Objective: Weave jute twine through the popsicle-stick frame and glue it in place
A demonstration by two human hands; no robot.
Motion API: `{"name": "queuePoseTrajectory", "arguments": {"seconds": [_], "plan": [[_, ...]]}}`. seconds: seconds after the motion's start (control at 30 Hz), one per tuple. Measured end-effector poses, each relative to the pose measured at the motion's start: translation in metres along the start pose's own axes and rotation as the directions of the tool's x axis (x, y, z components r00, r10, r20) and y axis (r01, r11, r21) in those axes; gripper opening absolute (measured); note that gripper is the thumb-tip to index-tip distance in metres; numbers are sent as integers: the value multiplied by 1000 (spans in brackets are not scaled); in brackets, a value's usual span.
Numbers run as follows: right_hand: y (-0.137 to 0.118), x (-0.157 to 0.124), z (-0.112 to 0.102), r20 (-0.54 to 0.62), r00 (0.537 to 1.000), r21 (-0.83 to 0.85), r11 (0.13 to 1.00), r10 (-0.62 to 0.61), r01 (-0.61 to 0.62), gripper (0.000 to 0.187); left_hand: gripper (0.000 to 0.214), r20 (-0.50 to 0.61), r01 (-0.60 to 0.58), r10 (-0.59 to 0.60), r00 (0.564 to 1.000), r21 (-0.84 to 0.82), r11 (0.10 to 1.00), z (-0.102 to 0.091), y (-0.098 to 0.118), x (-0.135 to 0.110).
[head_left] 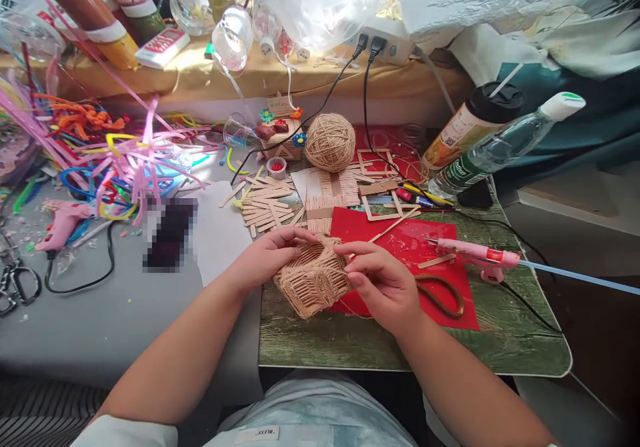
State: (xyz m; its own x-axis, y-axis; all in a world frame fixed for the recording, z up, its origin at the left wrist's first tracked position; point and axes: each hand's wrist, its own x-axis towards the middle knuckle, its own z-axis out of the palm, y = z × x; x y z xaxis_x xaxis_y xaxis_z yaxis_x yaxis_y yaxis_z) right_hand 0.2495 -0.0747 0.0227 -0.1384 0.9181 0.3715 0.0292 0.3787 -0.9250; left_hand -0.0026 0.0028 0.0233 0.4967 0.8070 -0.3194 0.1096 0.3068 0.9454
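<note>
A small twine-wrapped box (pixel 313 280) made of wooden sticks sits between both hands, just above the green board (pixel 380 343). My left hand (pixel 267 257) curls over its far left edge and grips it. My right hand (pixel 383 283) holds its right side, thumb and fingers pinched against the twine. A red sheet (pixel 425 247) lies under and behind the box. A ball of twine (pixel 330 142) rests further back, past a pile of wooden craft sticks (pixel 267 207).
A pink glue gun (pixel 480 255) lies on the red sheet at the right, another pink glue gun (pixel 63 223) at the left. Brown-handled scissors (pixel 443 293) lie by my right hand. Two bottles (pixel 495 147) lean at the right. Coloured strips (pixel 125 160) clutter the left.
</note>
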Motion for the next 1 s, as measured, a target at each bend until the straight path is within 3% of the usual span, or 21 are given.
{"name": "queuePoseTrajectory", "arguments": {"seconds": [0.17, 0.27, 0.33, 0.4, 0.5, 0.6, 0.7, 0.87, 1.0], "plan": [[3, -1, 2, 24, 1000, -39, 999, 1, 0, 7, 27, -25, -81, 86, 996, 167, 983, -4, 4, -5], [4, 0, 3, 8, 1000, -19, 1000, 7, -7, 8, 35, -68, -222, 242, 968, 226, 949, -5, 12, -18], [5, 2, 4, -3, 1000, -12, 1000, 11, -11, 8, 52, 30, -379, 387, 922, 289, 879, -4, 18, -26], [5, 4, 4, -4, 1000, -1, 1000, 10, -10, 8, 71, 158, -444, 415, 896, 363, 819, -2, 23, -32], [3, 5, 3, 7, 1000, 34, 999, -3, 2, 9, 67, 221, -486, 435, 873, 463, 741, 3, 27, -33], [1, 2, 3, -122, 992, 13, 1000, -27, 28, 7, 59, 227, -497, 445, 866, 485, 719, 4, 27, -32], [1, -1, 3, -295, 949, -45, 994, -109, 100, 8, 59, 196, -491, 459, 867, 499, 714, 3, 26, -32], [4, -4, 4, -157, 979, 108, 983, -132, 150, 20, 54, 156, -601, 624, 766, 519, 608, 4, 21, -29], [3, -5, 2, -108, 977, 75, 979, -183, 192, 30, 55, 114, -579, 622, 775, 522, 626, 6, 18, -28]]}}
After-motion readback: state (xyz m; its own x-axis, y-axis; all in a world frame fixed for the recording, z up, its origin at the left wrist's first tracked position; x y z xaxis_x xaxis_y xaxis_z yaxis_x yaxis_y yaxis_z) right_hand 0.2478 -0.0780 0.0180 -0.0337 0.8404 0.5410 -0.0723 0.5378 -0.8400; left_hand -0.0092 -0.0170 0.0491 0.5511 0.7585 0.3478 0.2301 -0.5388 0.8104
